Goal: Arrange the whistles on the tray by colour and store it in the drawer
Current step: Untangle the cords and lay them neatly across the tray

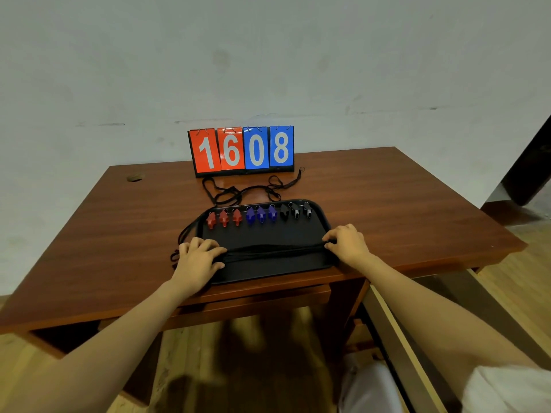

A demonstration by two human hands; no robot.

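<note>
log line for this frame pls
whistles: sorted red/blue/black on tray | left hand, right hand: pinching cords across tray | drawer: open at right

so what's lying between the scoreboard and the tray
In the head view, a tangle of loose black lanyard cords lies on the brown wooden table between the red and blue flip scoreboard and the black plastic tray.

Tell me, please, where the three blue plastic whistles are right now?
In the head view, the three blue plastic whistles sit mid-row along the black tray's far edge, between the red whistles and black whistles.
</note>
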